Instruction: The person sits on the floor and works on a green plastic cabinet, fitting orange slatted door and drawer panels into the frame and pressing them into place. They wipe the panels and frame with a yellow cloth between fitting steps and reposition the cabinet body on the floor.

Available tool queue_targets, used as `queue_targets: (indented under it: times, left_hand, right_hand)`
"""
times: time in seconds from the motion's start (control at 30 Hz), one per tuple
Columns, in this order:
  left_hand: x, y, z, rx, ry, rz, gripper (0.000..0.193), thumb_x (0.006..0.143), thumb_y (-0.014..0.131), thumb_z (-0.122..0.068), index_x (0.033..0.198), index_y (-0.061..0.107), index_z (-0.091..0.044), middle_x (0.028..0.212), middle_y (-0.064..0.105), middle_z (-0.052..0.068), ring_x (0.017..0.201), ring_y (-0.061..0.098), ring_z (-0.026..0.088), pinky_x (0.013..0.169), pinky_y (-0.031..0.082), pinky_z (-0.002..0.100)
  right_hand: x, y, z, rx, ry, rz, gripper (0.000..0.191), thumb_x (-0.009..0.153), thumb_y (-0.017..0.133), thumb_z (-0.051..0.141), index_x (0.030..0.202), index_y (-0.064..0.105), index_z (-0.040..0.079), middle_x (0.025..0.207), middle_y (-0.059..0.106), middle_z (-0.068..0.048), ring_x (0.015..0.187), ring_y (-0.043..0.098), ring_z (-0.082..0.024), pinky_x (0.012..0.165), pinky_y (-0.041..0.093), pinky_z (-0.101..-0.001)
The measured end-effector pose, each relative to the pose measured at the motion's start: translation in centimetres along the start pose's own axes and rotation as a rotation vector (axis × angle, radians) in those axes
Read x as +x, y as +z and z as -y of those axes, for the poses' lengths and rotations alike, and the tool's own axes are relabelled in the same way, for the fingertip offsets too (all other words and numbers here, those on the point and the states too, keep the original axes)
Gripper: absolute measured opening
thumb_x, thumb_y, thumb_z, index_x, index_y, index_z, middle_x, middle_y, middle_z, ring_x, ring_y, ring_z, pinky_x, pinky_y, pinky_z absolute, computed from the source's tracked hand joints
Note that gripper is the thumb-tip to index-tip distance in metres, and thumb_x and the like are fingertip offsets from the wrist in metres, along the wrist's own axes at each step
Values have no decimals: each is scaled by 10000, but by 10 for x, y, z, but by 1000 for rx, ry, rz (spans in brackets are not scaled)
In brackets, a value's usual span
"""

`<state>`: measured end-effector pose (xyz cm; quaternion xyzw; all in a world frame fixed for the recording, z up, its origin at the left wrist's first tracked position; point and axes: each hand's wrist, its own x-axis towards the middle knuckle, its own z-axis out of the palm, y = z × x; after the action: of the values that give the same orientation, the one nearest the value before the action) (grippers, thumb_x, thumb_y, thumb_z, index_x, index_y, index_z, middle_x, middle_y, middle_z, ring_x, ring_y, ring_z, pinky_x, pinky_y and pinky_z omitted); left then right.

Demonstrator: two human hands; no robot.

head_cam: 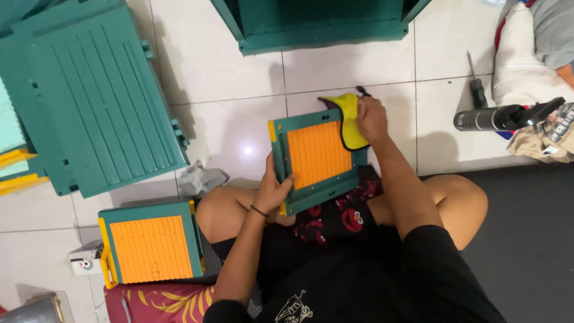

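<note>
— What have you got in your hands?

— My left hand (pixel 272 191) is closed on the lower left edge of a green panel with an orange ribbed face (pixel 315 157); thumb on the front by the orange, fingers curled behind the frame. The panel rests tilted on my lap, its lower corner over my knees and its upper edge out above the white tiled floor (pixel 239 84).

— And the other hand?

— My right hand (pixel 372 118) is gripping a yellow cloth (pixel 348 119) and pressing it onto the panel's upper right corner. The cloth drapes over that corner and down onto the orange ribs.

— What lies around the panel?

— To its lower left, a second green panel with an orange face (pixel 149 246) lies flat, well apart from the one I hold, beside my left knee. Between the two, nearer the held panel's left side, sits a crumpled grey rag (pixel 200 178) on the floor. Farther left of the panel is a large green ribbed board (pixel 101 96), lying flat. Straight above the panel's top edge is part of a green frame (pixel 323 27). To the panel's right, well apart, a screwdriver (pixel 476 90) lies on the tiles, and just beyond it a dark cylindrical tool (pixel 496 117) rests near a heap of cloth (pixel 526 60). Right of my knee a dark mat (pixel 526 239) covers the floor.
</note>
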<state>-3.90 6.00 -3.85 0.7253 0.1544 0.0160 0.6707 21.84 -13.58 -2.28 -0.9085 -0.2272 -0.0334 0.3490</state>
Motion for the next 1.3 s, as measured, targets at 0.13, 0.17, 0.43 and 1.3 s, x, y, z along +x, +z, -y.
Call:
queue_targets:
  times: [0.13, 0.17, 0.43, 1.3]
  left_hand:
    - [3, 1, -9, -196, -22, 5, 839, 975, 660, -113, 1632, 139, -76, 1440, 527, 161, 1296, 547, 234, 1074, 465, 340]
    - [3, -1, -11, -267, -48, 3, 858, 980, 651, -138, 1643, 109, -85, 1428, 538, 151, 1267, 569, 218, 1055, 484, 333]
    - [0, 4, -4, -135, 25, -74, 729, 1079, 558, -145, 1682, 157, -68, 1540, 475, 174, 1360, 501, 235, 1133, 415, 343]
    - [-2, 19, 12, -95, -114, -195, 777, 852, 527, 13, 1592, 298, -46, 1368, 565, 139, 1135, 574, 221, 928, 486, 315]
  right_hand:
    - [-20, -22, 13, 8, -64, -143, 242, 996, 663, 129, 1197, 648, -5, 1137, 626, -221, 1006, 590, -461, 872, 498, -517]
    - [-25, -24, 19, 12, -38, -189, 321, 945, 724, 155, 1204, 633, -12, 1140, 612, -223, 1016, 592, -455, 869, 503, -504]
    - [-56, -15, 11, 206, 213, 22, 232, 936, 766, 119, 1136, 688, 32, 1117, 686, -134, 1050, 680, -295, 921, 552, -385]
    - [-92, 39, 82, 128, -276, 292, 281, 791, 621, 73, 1058, 674, 4, 1177, 670, -185, 1165, 566, -410, 992, 432, -545]
